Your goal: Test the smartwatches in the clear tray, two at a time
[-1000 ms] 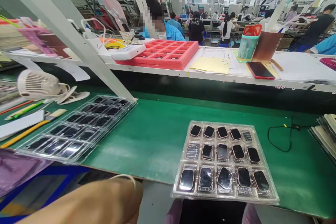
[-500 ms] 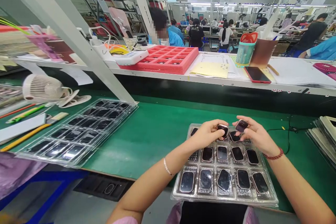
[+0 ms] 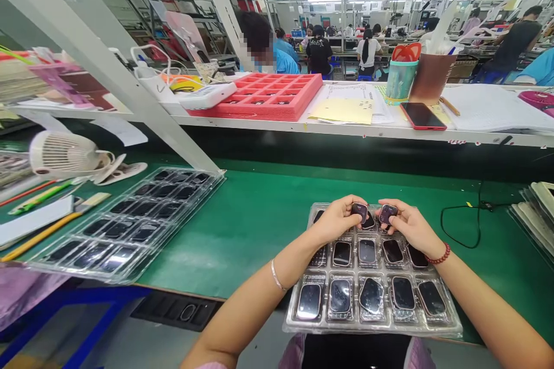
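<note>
a rounded dark-glassed device body (image 3: 359,211) is pinched between the fingers and thumb of the left hand (image 3: 335,220), and a second device body (image 3: 388,214) is pinched in the same way by the right hand (image 3: 411,228). both grips are closed on their pieces, while the hands are held just apart above the far end of a clear plastic blister tray (image 3: 372,328). the tray is laid on a green bench mat (image 3: 255,236), with similar bodies seated in its pockets; some pockets are hidden by the hands. a body could be dropped if the fingers slip on its smooth sides, and its fall could chip or scratch the exposed faces below. the two held pieces are close enough to be knocked together by a small inward movement of either hand. the tray could be shifted if pressed by a wrist or palm, which might unseat loose bodies. the faces below could also be scraped by the red beaded bracelet (image 3: 439,256) or the metal bangle (image 3: 275,275) if either wrist is lowered, and the tray's rim could be caught by them. a second clear tray (image 3: 203,180) is set well to the left, so it is unlikely to be struck by a small slip.
</note>
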A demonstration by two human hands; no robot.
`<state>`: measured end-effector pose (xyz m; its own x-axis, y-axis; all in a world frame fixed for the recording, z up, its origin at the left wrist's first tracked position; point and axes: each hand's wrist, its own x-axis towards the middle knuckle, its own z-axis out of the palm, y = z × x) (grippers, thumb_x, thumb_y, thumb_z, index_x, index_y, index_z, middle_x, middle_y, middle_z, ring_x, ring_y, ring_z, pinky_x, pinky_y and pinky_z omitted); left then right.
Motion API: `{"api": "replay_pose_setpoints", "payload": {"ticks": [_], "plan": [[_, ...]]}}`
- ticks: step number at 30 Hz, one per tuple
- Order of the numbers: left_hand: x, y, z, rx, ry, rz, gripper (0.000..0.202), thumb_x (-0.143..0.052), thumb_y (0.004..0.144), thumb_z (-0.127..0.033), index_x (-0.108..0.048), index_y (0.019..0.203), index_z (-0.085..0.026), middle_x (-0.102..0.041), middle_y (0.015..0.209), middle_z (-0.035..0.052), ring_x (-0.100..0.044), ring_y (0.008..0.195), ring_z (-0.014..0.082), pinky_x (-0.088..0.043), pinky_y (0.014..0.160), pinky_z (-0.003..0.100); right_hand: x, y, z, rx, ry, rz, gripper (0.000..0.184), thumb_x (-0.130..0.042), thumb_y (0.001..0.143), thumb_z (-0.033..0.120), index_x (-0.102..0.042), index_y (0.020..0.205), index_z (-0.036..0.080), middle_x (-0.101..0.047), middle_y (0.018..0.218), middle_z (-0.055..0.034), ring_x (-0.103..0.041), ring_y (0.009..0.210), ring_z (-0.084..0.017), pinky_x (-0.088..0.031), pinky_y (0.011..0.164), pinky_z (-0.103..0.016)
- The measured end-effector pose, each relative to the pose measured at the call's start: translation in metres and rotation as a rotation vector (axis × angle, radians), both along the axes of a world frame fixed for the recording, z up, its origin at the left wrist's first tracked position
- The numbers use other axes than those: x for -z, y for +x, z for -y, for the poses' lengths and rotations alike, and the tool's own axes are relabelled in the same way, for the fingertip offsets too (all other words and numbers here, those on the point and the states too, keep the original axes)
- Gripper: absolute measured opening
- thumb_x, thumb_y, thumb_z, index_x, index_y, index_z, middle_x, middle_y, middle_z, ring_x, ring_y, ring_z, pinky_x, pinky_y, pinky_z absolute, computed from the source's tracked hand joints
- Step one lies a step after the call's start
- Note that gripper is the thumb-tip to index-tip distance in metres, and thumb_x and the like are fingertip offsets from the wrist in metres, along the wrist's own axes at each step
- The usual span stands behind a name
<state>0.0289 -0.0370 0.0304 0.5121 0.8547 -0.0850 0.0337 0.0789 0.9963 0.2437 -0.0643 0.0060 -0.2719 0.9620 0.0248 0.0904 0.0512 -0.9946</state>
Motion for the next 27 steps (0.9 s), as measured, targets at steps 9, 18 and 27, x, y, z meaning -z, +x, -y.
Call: {"api": "replay_pose_setpoints", "payload": {"ticks": [9, 18, 27], "plan": [[0.002, -0.003, 0.0, -0.026, 0.003, 0.025, 0.038, -0.061, 0.07, -0.01, -0.056, 0.108, -0.014, -0.065, 0.086, 0.0039, -0.06, 0.067, 0.0102, -0.046, 0.065, 0.024, 0.0, -0.003, 0.004, 0.002, 0.004, 0.055, 0.041, -0.057, 0.08, 0.021, -0.054, 0.121, 0.019, -0.067, 0.109, -0.0113, -0.066, 0.072, -0.016, -0.057, 0.061, -0.031], [0.001, -0.01, -0.003, 0.055, -0.089, 0.157, 0.056, -0.063, 0.081, -0.034, -0.049, 0.134, -0.021, -0.064, 0.103, 0.009, -0.064, 0.086, 0.0181, -0.048, 0.061, 0.024, 0.001, 0.006, -0.001, -0.013, -0.112, -0.221, 0.058, -0.061, 0.086, 0.035, -0.043, 0.14, 0.03, -0.061, 0.116, -0.008, -0.062, 0.081, -0.015, -0.058, 0.066, -0.031], [0.005, -0.011, -0.002, 0.2, -0.097, 0.168, 0.059, -0.07, 0.076, -0.039, -0.05, 0.128, -0.02, -0.059, 0.103, 0.0081, -0.062, 0.07, 0.0119, -0.039, 0.052, 0.02, 0.002, 0.007, -0.001, -0.134, -0.099, -0.118, 0.043, -0.069, 0.08, 0.031, -0.058, 0.12, 0.02, -0.063, 0.076, -0.0004, -0.053, 0.054, -0.009, -0.051, 0.054, -0.023]]}}
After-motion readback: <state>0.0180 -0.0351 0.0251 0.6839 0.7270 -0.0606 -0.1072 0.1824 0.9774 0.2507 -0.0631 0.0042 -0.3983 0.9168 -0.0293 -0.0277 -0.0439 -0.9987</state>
